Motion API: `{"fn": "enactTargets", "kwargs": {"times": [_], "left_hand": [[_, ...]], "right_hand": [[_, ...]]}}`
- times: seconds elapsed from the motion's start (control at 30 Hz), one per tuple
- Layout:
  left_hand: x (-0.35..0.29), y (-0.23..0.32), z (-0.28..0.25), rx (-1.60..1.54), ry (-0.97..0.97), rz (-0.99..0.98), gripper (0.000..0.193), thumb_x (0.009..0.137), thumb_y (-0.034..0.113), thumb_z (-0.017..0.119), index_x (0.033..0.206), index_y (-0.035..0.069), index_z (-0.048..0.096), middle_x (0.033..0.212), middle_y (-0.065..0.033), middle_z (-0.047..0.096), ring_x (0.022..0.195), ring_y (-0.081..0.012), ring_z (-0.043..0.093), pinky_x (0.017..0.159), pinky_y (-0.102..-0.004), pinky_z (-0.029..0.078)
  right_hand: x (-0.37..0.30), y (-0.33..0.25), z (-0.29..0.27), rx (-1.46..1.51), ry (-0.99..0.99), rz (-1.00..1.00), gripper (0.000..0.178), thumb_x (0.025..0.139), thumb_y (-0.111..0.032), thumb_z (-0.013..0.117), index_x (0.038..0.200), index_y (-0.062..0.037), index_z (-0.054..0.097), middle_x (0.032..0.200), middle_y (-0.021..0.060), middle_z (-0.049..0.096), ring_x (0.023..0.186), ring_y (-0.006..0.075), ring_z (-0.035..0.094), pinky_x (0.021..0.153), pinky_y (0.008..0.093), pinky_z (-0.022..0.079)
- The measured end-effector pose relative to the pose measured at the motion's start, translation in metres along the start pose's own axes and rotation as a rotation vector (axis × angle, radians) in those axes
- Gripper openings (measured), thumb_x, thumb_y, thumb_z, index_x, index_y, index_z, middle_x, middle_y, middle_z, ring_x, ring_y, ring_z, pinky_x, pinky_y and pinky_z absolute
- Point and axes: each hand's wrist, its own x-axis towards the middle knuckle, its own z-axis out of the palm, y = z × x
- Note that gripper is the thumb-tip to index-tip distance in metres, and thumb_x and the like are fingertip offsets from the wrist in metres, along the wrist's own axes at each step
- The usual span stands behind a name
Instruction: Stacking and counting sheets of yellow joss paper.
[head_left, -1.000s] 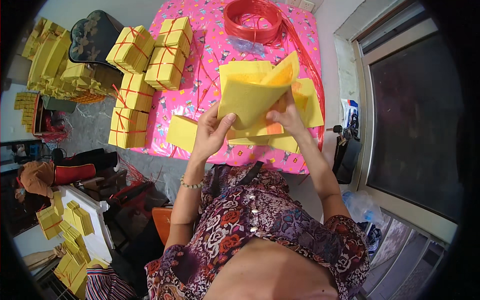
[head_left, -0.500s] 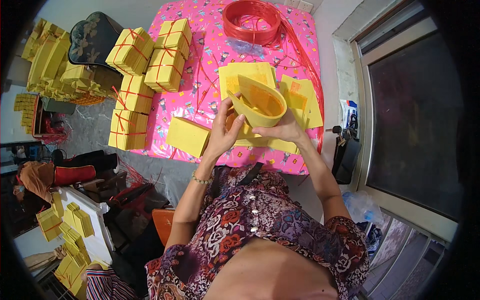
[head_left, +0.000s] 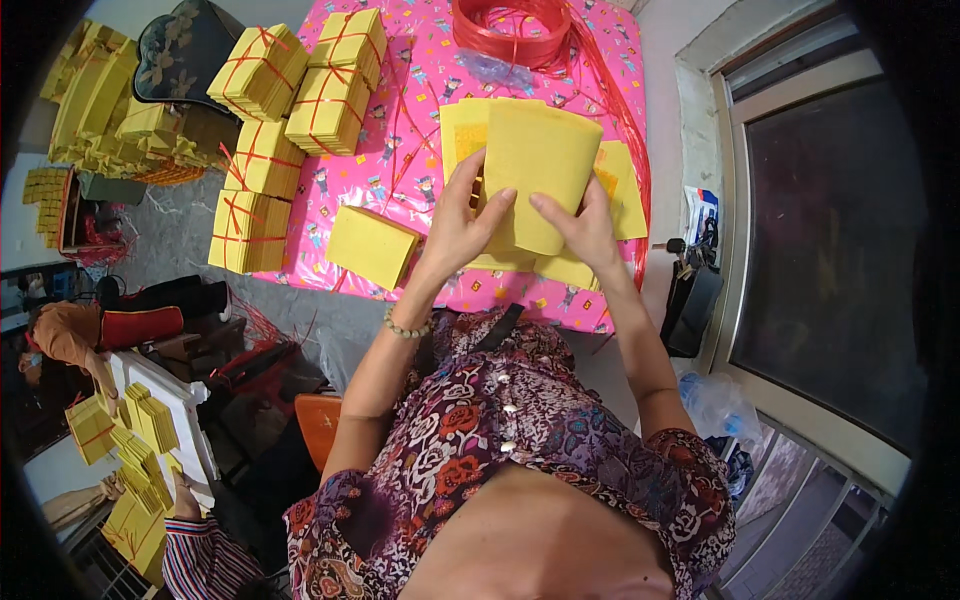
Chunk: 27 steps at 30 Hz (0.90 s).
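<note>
Both my hands grip a folded wad of yellow paper (head_left: 545,160) over the pink patterned table cover (head_left: 395,175). My left hand (head_left: 465,215) has its thumb on the near face and its fingers behind the left edge. On the other side, my right hand (head_left: 582,225) pinches the wad with the thumb in front, its fingers mostly hidden behind. Beneath lie loose yellow sheets (head_left: 462,118), some with orange print. Left of my hands rests a neat yellow paper stack (head_left: 370,247). Yellow bundles (head_left: 328,108) tied with red strip stand farther left.
A red coil of plastic strip (head_left: 512,38) sits at the table's far side, strands trailing down the right edge. A window (head_left: 815,220) is at the right. At lower left, co-workers' hands and a striped sleeve (head_left: 205,555) surround a white table (head_left: 200,430) with yellow stacks.
The wad was curled open with its inside showing; now it is folded flat and upright, its plain outer face toward me. Both thumbs have come onto that face. The view has shifted slightly.
</note>
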Motion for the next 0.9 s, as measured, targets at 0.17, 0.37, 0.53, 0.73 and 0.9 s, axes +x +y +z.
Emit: {"fn": "enactTargets", "kwargs": {"times": [0.17, 0.37, 0.53, 0.73, 0.9], "left_hand": [[0.012, 0.02, -0.008, -0.514, -0.16, -0.243, 0.04, 0.098, 0.019, 0.053, 0.13, -0.003, 0.047, 0.116, -0.0088, 0.06, 0.103, -0.012, 0.057, 0.088, -0.0264, 0.046], [0.013, 0.016, -0.008, -0.635, -0.191, -0.427, 0.036, 0.1, 0.02, 0.049, 0.127, -0.004, 0.049, 0.116, -0.0085, 0.061, 0.104, -0.0128, 0.058, 0.089, -0.0263, 0.047], [0.012, 0.015, -0.006, -0.699, -0.174, -0.482, 0.035, 0.1, 0.02, 0.049, 0.126, -0.005, 0.05, 0.113, -0.009, 0.062, 0.1, -0.0134, 0.061, 0.086, -0.0268, 0.05], [0.008, 0.012, -0.005, -0.698, -0.189, -0.48, 0.039, 0.099, 0.022, 0.052, 0.128, -0.005, 0.049, 0.115, -0.0091, 0.062, 0.103, -0.0134, 0.061, 0.089, -0.0257, 0.049], [0.01, 0.013, -0.004, -0.675, -0.185, -0.484, 0.039, 0.099, 0.021, 0.052, 0.128, -0.006, 0.048, 0.116, -0.0098, 0.062, 0.102, -0.0135, 0.061, 0.088, -0.0253, 0.049]], "right_hand": [[0.001, -0.007, -0.005, 0.197, -0.044, 0.236, 0.052, 0.085, -0.017, 0.072, 0.127, 0.0028, 0.048, 0.116, 0.0121, 0.061, 0.103, 0.0168, 0.061, 0.087, 0.0308, 0.05], [-0.002, -0.014, -0.001, 0.353, -0.021, 0.422, 0.05, 0.087, -0.02, 0.07, 0.126, 0.0045, 0.05, 0.114, 0.0132, 0.062, 0.102, 0.0178, 0.062, 0.088, 0.0308, 0.05], [-0.004, -0.012, 0.0, 0.378, 0.013, 0.5, 0.051, 0.088, -0.021, 0.069, 0.126, 0.0052, 0.05, 0.114, 0.0134, 0.062, 0.103, 0.018, 0.062, 0.088, 0.0301, 0.05], [-0.007, -0.008, -0.002, 0.441, 0.014, 0.529, 0.049, 0.089, -0.021, 0.068, 0.127, 0.0049, 0.05, 0.115, 0.0125, 0.062, 0.104, 0.0177, 0.061, 0.089, 0.0295, 0.049], [-0.005, -0.004, -0.002, 0.475, 0.001, 0.52, 0.046, 0.091, -0.019, 0.066, 0.127, 0.0043, 0.05, 0.116, 0.012, 0.061, 0.104, 0.017, 0.061, 0.089, 0.0291, 0.049]]}}
